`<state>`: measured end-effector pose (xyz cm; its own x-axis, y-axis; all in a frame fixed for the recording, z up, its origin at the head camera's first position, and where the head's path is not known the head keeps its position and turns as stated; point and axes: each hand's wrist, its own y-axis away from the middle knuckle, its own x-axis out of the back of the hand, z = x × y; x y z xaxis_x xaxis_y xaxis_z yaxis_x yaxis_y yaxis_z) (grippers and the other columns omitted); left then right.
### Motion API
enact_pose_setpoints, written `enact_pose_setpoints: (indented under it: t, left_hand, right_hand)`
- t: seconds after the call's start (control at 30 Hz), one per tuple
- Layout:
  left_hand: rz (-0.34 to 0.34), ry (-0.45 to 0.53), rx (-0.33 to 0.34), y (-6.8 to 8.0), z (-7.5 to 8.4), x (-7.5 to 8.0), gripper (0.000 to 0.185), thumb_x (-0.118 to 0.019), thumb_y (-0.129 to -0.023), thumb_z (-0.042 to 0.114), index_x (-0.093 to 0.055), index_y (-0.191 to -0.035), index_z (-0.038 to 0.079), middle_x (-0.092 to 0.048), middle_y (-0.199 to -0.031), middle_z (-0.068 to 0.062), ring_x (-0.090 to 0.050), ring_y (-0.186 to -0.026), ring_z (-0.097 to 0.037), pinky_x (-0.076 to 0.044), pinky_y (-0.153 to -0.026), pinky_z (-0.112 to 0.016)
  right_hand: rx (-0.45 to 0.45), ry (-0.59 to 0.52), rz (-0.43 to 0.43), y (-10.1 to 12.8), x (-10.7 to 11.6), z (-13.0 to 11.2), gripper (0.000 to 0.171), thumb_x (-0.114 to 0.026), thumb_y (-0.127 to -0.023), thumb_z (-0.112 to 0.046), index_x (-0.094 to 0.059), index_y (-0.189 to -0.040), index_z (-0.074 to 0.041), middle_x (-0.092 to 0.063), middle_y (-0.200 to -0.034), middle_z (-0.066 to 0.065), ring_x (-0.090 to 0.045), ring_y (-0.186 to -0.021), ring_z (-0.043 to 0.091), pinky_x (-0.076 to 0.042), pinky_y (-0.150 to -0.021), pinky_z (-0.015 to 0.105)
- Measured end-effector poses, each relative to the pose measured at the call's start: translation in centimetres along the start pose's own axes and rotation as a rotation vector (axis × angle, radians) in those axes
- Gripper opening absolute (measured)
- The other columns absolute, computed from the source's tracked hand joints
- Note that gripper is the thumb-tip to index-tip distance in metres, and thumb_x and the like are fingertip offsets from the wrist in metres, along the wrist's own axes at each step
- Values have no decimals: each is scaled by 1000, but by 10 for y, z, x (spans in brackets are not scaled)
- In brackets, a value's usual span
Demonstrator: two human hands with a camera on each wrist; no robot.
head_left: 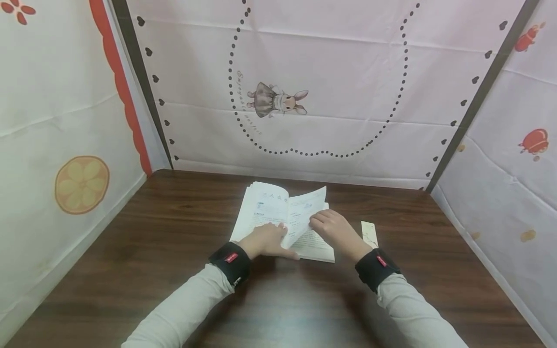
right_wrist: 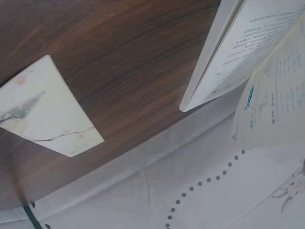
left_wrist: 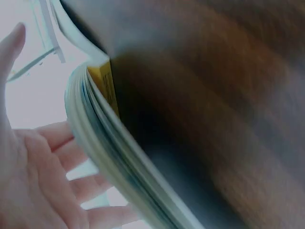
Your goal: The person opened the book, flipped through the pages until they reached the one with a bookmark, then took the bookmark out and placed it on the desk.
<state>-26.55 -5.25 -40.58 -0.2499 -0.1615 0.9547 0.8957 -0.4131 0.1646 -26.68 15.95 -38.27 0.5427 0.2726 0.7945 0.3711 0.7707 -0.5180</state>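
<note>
An open book [head_left: 266, 205] lies on the table, its pages printed with text. My left hand [head_left: 266, 240] rests on the lower part of the left-hand pages, thumb stretched towards the right. In the left wrist view, the fingers [left_wrist: 97, 186] lie extended over the thick page block [left_wrist: 119, 148], and a bit of yellow spine [left_wrist: 108, 83] shows. With curled fingers my right hand [head_left: 334, 231] pinches the outer edge of a single page [head_left: 308, 205], lifted above the right half. The raised page [right_wrist: 276, 95] also appears in the right wrist view; the hand itself is outside that view.
A pale bookmark-like card [head_left: 369, 233] with a branch pattern lies on the table right of the book, close to my right wrist. The brown wooden table [head_left: 183, 217] is bordered by printed cloth walls [head_left: 330, 96] at the back and both sides.
</note>
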Motion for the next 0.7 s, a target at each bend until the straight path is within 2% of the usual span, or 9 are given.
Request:
enact_pose_setpoints:
  t: [0.03, 0.1, 0.2, 0.27, 0.37, 0.47, 0.57, 0.63, 0.7]
  left_hand:
    - [26, -3, 1, -2, 1, -1, 89, -58, -75, 71, -49, -136, 7, -51, -140, -13, -49, -125, -35, -42, -96, -55]
    - [80, -15, 4, -4, 5, -4, 79, -57, -79, 67, -56, -127, 5, -59, -128, -13, -56, -114, -35, -43, -92, -58]
    - [153, -31, 33, -7, 10, -7, 49, -55, -89, 47, -66, -107, 3, -67, -98, -11, -61, -90, -30, -44, -88, -59]
    - [175, -37, 61, -7, 13, -7, 34, -52, -92, 34, -68, -93, 3, -63, -79, -9, -59, -77, -27, -44, -88, -59]
    - [176, -27, 100, -7, 13, -4, 30, -48, -94, 25, -67, -83, 4, -55, -66, -5, -54, -66, -23, -44, -87, -56]
    - [173, -4, 107, -6, 11, -1, 33, -44, -96, 25, -66, -85, 3, -53, -65, -5, -52, -65, -22, -45, -82, -52]
    - [177, 18, 100, -6, 10, -2, 38, -39, -98, 27, -66, -90, 2, -53, -66, -6, -53, -66, -22, -46, -79, -49]
    - [184, 38, 91, -6, 9, -3, 42, -35, -100, 30, -64, -92, 1, -53, -67, -6, -53, -67, -22, -47, -77, -47]
    - [197, 87, 88, -6, 8, -3, 46, -32, -100, 33, -63, -94, 0, -53, -66, -6, -52, -64, -21, -47, -70, -41]
  right_hand:
    - [-2, -4, 14, -1, 0, 0, 27, -81, -67, -7, -70, -91, -9, -72, -91, 1, -67, -91, 15, -53, -85, 28]
    - [2, -14, 44, -3, 1, -1, 26, -81, -68, -6, -70, -91, -9, -72, -92, 2, -67, -91, 15, -53, -84, 28]
    - [-40, -47, 74, -4, 2, -2, 24, -78, -72, -5, -68, -94, -7, -71, -96, 5, -67, -93, 17, -54, -83, 28]
    - [-125, -83, 54, -1, 1, -2, 26, -76, -75, -5, -65, -99, -6, -70, -99, 6, -67, -92, 18, -54, -82, 28]
    - [-324, -166, -107, 4, -2, 1, 31, -74, -80, -11, -61, -107, -5, -68, -103, 8, -66, -91, 19, -54, -81, 30]
    - [-468, -284, -367, 10, -7, 6, 35, -72, -83, -18, -61, -113, -5, -67, -109, 9, -65, -99, 21, -52, -87, 36]
    - [-495, -413, -577, 18, -11, 7, 41, -69, -85, -23, -61, -119, -2, -65, -119, 13, -63, -108, 26, -49, -94, 40]
    - [-469, -457, -640, 24, -12, 6, 49, -69, -85, -28, -58, -124, 0, -62, -125, 14, -60, -114, 28, -47, -96, 42]
    - [-451, -458, -668, 27, -12, 4, 57, -72, -81, -32, -57, -126, 1, -62, -125, 16, -62, -110, 28, -48, -94, 41]
